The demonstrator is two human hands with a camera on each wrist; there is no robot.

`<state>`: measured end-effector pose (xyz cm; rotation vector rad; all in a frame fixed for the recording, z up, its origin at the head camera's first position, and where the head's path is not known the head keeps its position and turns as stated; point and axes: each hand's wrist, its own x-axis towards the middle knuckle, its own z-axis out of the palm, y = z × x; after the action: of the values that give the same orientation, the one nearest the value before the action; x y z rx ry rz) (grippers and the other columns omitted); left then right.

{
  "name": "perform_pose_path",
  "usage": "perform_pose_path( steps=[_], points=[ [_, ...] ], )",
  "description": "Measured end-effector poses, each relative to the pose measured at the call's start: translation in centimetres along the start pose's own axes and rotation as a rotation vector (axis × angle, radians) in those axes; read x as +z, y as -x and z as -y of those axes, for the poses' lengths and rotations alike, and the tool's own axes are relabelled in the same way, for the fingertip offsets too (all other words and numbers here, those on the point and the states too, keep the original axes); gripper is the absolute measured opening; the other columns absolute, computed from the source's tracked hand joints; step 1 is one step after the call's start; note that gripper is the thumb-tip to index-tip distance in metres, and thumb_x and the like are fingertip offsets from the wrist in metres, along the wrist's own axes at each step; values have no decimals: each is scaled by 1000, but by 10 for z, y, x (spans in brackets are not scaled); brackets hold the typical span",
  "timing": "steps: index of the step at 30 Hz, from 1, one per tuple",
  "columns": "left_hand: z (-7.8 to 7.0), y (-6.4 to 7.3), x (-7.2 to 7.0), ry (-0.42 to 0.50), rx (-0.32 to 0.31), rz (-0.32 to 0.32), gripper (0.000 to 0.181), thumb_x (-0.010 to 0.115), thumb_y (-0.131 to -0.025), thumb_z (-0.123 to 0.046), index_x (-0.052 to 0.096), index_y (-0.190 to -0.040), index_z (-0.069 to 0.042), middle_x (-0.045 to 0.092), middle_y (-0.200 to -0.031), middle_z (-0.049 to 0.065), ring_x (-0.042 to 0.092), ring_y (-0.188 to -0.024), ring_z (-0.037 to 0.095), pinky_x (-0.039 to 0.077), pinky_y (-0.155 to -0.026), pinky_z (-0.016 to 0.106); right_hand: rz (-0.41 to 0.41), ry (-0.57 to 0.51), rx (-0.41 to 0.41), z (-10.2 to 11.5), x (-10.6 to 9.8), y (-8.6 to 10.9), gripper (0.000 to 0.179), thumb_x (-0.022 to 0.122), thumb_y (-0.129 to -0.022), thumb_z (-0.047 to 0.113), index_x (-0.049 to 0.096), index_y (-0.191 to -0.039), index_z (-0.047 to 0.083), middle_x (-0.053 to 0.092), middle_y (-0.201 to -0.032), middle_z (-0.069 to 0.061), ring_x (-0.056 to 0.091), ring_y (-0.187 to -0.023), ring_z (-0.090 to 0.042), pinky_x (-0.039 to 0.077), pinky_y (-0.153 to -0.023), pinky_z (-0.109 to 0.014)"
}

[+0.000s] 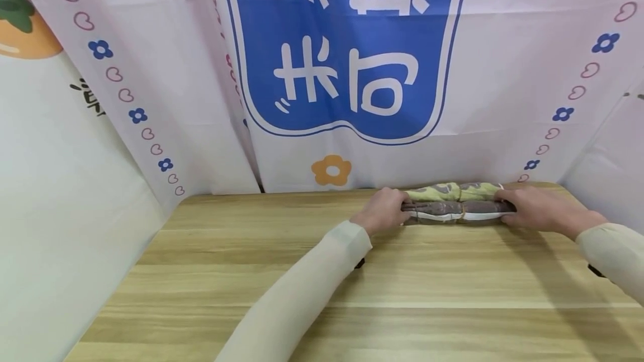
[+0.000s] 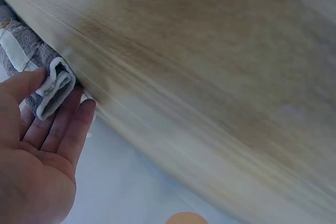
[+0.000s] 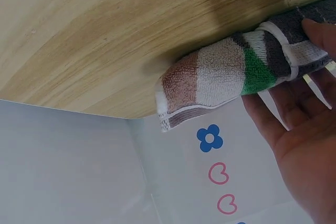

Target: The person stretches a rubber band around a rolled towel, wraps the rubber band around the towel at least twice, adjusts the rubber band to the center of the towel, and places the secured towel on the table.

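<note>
A grey-brown rolled towel [image 1: 437, 209] with a white stripe and a thin tie lies along the table's far edge. Right behind it is a yellow-green rolled towel [image 1: 432, 192] with grey patterning. My left hand [image 1: 383, 211] grips the grey-brown roll's left end; in the left wrist view, the thumb presses on top of the roll [image 2: 55, 85] and the fingers lie under it. At the other end, my right hand [image 1: 540, 211] holds the roll between thumb and fingers. The right wrist view shows a towel end [image 3: 220, 72] with brown, beige and green patches reaching past that hand.
The wood-grain table [image 1: 201, 272] stretches toward me from the rolls. Behind its far edge hangs a white cloth [image 1: 503, 71] with a blue sign, flowers and hearts. A white wall [image 1: 60, 194] rises at the left.
</note>
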<state>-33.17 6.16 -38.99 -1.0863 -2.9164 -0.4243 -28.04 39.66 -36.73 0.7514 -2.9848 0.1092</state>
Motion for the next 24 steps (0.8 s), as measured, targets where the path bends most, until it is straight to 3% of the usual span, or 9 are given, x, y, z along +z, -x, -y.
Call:
perform_pose_path(
  steps=[9, 14, 18, 22, 24],
  points=[
    [18, 11, -7, 119, 9, 5, 23, 80, -97, -21, 79, -116, -9, 73, -90, -5, 64, -75, 6, 52, -71, 19, 5, -30, 5, 5, 1, -4, 22, 83, -88, 9, 71, -106, 4, 62, -92, 3, 55, -80, -17, 47, -68, -44],
    [32, 21, -13, 197, -25, 4, 28, 84, -94, -18, 77, -118, -6, 77, -100, -1, 70, -89, 8, 54, -79, 19, -18, -37, 3, 11, -1, -7, 43, 88, -86, 14, 66, -118, -5, 70, -107, -15, 68, -94, -35, 55, -81, -54],
    [43, 31, -22, 222, -70, -30, 32, 82, -95, -19, 76, -122, -4, 78, -111, 6, 72, -100, 15, 56, -86, 22, -80, -75, 7, 34, -7, -15, 60, 86, -91, 27, 61, -133, -7, 65, -129, -30, 64, -114, -52, 52, -95, -65],
    [52, 41, -32, 199, -105, -95, 35, 80, -97, -24, 74, -126, -4, 76, -120, 9, 71, -111, 21, 57, -93, 30, -145, -133, 16, 72, -8, -31, 56, 77, -99, 35, 61, -138, -3, 62, -136, -29, 60, -124, -51, 48, -101, -67],
    [56, 47, -37, 168, -124, -147, 37, 79, -98, -28, 75, -128, -8, 76, -122, 7, 71, -110, 21, 57, -92, 32, -167, -168, 23, 92, -6, -39, 55, 73, -102, 36, 61, -140, -2, 61, -139, -28, 58, -127, -50, 47, -103, -67]
  ],
)
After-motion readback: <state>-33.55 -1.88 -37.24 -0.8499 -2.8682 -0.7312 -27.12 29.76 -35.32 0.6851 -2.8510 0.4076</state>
